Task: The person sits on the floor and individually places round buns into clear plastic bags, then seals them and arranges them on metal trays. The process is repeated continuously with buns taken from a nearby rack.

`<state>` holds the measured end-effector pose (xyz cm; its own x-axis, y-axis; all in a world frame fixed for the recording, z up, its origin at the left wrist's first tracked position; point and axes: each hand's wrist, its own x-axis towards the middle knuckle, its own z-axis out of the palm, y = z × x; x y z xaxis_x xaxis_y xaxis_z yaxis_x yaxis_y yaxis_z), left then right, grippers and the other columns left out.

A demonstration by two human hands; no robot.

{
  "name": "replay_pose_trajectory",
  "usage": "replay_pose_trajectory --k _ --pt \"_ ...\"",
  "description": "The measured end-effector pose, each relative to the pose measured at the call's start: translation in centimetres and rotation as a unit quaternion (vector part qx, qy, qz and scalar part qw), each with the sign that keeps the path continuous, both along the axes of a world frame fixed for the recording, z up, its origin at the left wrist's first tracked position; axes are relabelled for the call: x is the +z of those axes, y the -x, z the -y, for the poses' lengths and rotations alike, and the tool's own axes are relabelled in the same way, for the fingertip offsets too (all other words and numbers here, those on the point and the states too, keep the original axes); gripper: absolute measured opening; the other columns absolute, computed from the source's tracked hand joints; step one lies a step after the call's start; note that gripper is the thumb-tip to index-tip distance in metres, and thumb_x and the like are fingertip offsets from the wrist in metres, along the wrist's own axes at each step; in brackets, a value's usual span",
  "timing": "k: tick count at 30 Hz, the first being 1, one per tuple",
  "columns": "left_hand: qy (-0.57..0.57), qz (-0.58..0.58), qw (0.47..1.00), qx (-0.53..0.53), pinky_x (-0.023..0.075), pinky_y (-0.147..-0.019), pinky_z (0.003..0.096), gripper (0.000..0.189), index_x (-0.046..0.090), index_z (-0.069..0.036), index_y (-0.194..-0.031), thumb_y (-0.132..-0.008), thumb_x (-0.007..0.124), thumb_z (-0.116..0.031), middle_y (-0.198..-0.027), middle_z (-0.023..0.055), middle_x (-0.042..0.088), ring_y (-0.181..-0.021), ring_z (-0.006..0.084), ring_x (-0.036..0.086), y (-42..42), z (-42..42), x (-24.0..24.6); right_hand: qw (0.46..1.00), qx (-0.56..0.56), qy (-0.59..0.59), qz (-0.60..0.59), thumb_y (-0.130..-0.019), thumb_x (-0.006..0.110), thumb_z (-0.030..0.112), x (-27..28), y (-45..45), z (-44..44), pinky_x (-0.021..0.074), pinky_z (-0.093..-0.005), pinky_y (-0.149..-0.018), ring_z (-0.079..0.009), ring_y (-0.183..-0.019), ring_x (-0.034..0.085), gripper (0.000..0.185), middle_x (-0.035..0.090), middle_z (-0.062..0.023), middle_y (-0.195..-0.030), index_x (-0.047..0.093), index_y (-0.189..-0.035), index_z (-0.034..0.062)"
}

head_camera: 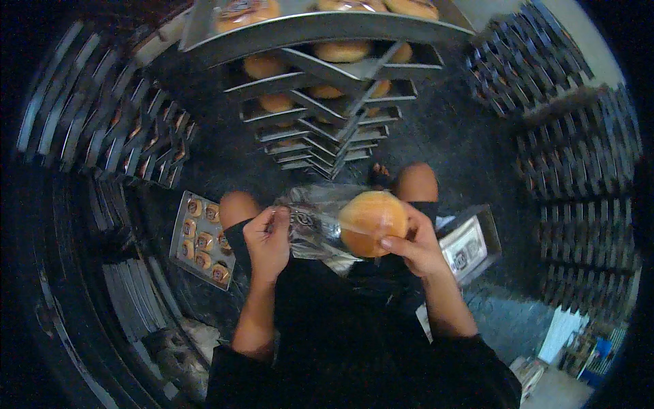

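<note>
Over my lap, my right hand (416, 243) grips a round golden bun (370, 225), thumb on its near side. Pinched in my left hand (268, 235) is the edge of a clear printed plastic bag (311, 225). The bag stretches across to the bun and seems to overlap its left part; how far the bun sits inside is hard to tell. More plastic bags appear to lie on my lap beneath, partly hidden by the bun.
Ahead stands a rack of metal trays (332, 28) holding buns. Tray racks (107, 102) line the left, others (582, 153) the right. On the floor at left lies a tray of packed buns (204, 240); by my right knee is a box (467, 245) with printed bags.
</note>
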<state>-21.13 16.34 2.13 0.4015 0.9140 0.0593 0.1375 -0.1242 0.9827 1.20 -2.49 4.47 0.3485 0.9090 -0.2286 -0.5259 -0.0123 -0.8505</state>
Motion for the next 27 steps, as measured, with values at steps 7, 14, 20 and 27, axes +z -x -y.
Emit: replay_pose_trajectory --k 7,14,20,27 --pt "0.051 0.094 0.987 -0.119 0.0458 -0.110 0.0359 0.071 0.040 -0.001 -0.157 -0.098 0.075 -0.020 -0.146 0.0159 0.058 -0.132 0.0209 0.057 -6.7 3.7 1.5 0.949 -0.102 0.011 0.299 -0.085 0.081 0.011 3.9 1.2 3.7 0.0458 -0.0467 -0.111 -0.0249 -0.125 0.065 0.051 0.070 -0.0090 -0.128 0.063 -0.133 0.0040" --pt "0.342 0.476 0.778 -0.227 0.0248 -0.128 0.0543 0.100 0.014 -0.003 -0.166 -0.089 0.070 -0.032 -0.170 0.0273 0.022 -0.157 0.0452 0.025 -8.6 6.8 11.6 0.688 -0.054 -0.147 0.708 -0.081 0.074 0.006 8.6 3.0 1.7 0.0254 -0.0668 -0.122 -0.0383 -0.137 0.059 0.051 0.068 -0.0142 -0.136 0.073 -0.132 0.0126" --pt "0.262 0.469 0.806 -0.248 0.0184 -0.130 0.0507 0.104 0.014 -0.004 -0.167 -0.087 0.076 -0.030 -0.172 0.0242 0.018 -0.160 0.0405 0.019 -8.9 5.6 9.9 0.728 -0.118 -0.144 0.660 -0.080 0.069 -0.003 6.0 5.2 -2.6 0.0212 -0.0659 -0.124 -0.0402 -0.141 0.056 0.053 0.064 -0.0194 -0.143 0.070 -0.132 0.0043" --pt "0.236 0.428 0.842 -0.229 0.0244 -0.129 0.0483 0.107 0.009 -0.004 -0.166 -0.090 0.079 -0.031 -0.170 0.0232 0.023 -0.157 0.0373 0.027 -5.5 3.8 5.5 0.753 -0.118 -0.150 0.630 -0.071 0.068 -0.008 3.0 7.6 -5.3 0.0187 -0.0667 -0.126 -0.0387 -0.142 0.055 0.066 0.065 -0.0179 -0.142 0.068 -0.136 0.0037"
